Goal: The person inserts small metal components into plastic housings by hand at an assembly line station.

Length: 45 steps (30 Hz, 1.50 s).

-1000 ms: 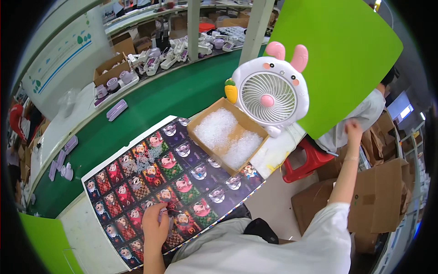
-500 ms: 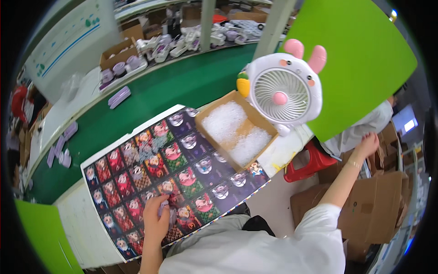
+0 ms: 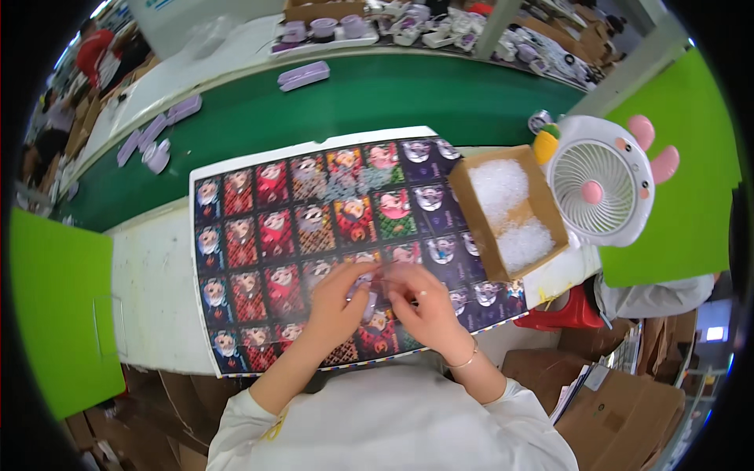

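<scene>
Left hand (image 3: pixel 334 308) pinches a small lilac part (image 3: pixel 368 304) above the printed sheet's (image 3: pixel 275 257) front edge; right hand (image 3: pixel 425 308) adjoins it, grip indeterminable. Risk: a loosened pinch drops it; a bumped carton (image 3: pixel 476 225), right edge, spills clear pieces (image 3: pixel 500 185).

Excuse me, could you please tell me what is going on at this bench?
A person's left hand holds a small purple part, with the right hand close against it; the fingers hide its details. Both are over a printed sheet. To the right, a cardboard box holds small whitish pieces, beside a rabbit-shaped fan. Beyond, purple trays lie on a green belt.
</scene>
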Each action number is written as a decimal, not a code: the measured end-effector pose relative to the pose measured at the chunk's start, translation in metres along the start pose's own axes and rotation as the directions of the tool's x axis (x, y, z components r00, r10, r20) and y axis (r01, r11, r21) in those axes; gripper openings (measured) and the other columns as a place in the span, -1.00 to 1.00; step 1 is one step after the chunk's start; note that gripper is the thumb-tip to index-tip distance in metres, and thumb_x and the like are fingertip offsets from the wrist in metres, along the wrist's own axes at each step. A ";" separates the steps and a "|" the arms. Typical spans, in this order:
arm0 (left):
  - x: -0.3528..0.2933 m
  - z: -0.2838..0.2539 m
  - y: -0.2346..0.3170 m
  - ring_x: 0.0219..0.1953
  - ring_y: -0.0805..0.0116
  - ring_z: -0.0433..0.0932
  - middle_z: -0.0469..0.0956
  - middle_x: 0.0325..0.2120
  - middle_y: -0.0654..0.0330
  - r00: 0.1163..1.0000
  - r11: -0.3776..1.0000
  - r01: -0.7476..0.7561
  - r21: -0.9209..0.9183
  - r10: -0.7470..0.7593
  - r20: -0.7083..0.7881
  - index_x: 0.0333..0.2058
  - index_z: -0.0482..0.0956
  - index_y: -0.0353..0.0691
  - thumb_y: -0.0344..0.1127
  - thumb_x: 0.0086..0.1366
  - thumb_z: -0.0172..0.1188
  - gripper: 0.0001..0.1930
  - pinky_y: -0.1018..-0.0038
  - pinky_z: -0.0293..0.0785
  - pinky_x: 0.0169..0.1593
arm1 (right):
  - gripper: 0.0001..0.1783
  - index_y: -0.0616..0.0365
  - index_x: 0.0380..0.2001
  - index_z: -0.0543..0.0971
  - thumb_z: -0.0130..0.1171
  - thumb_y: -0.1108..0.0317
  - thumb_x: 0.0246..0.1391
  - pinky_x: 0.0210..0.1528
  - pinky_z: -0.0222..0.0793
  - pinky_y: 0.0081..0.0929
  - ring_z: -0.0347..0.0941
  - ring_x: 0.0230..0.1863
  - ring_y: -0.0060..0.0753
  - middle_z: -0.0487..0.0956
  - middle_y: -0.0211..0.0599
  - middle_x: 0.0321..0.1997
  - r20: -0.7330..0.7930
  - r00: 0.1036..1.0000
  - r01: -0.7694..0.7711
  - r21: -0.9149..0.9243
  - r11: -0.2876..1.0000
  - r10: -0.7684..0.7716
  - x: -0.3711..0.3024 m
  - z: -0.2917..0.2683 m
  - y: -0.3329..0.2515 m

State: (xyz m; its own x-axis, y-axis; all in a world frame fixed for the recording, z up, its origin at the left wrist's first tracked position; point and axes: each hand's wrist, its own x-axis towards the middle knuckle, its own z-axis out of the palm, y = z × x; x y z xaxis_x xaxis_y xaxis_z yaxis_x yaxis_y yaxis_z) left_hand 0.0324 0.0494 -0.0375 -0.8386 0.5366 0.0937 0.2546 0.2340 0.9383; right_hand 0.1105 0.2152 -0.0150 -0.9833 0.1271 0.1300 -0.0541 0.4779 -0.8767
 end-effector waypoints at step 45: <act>-0.004 0.008 -0.017 -0.13 -0.12 0.46 0.50 -0.23 -0.10 0.995 0.994 -0.100 -0.036 0.099 -0.028 -0.06 0.49 -0.37 -0.51 0.16 0.02 -0.67 0.12 0.41 -0.03 | -0.78 0.25 -0.14 0.48 0.05 0.67 0.15 -0.49 0.36 -0.47 0.47 -0.61 -0.33 0.50 -0.16 -0.53 -0.118 0.993 -0.055 -0.252 0.966 0.026 -0.007 0.041 -0.019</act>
State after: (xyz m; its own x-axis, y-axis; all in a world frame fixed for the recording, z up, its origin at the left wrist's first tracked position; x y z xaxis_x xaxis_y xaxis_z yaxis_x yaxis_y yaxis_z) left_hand 0.0350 0.0498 -0.0560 -0.8222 0.5344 0.1958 0.3200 0.1496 0.9355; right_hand 0.1113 0.1694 -0.0184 -0.9571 0.2407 0.1611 0.0455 0.6741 -0.7372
